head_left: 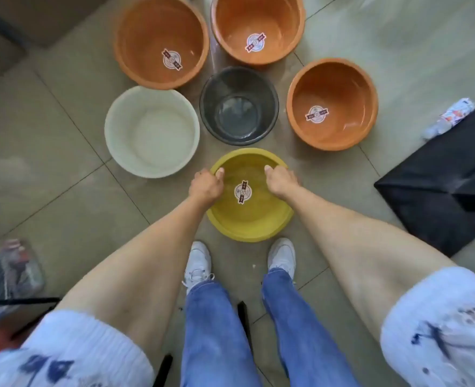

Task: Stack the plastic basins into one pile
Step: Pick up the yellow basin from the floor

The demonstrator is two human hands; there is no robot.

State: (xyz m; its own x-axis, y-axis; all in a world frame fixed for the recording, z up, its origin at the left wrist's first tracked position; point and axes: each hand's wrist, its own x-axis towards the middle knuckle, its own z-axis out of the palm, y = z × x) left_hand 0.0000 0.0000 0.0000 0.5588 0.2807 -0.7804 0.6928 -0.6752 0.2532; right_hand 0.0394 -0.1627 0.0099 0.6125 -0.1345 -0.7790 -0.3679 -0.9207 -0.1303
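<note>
I've got the yellow basin (pixel 250 216) straight in front of me, just past my shoes (pixel 198 261), and both hands are on it. Left hand (pixel 205 187) grips the left rim, right hand (pixel 281 181) the right rim, thumbs hooked inside, fingers wrapped round the outside as far as I can tell. So hands closed on the rim, approx opposite each other, arms reaching down and fwd, roughly symmetric; neither hand is nearer.

Basin is round, so no long axis to worry abt; it sits mouth up, label at the bottom.

The rest lie farther out in an arc: dark basin (pixel 239 106) directly beyond the yellow one, nearly touching its far rim; white basin (pixel 151 131) far-left; three orange basins, one far-left (pixel 160 41), one far-centre (pixel 258 27), one to the right (pixel 332 104). All apart, mouths up, nothing nested yet.

My guess: next move is lift and carry fwd. The dark one looks narrower and deeper than the yellow, so prob a poor fit; orange or white looks wider.
</note>
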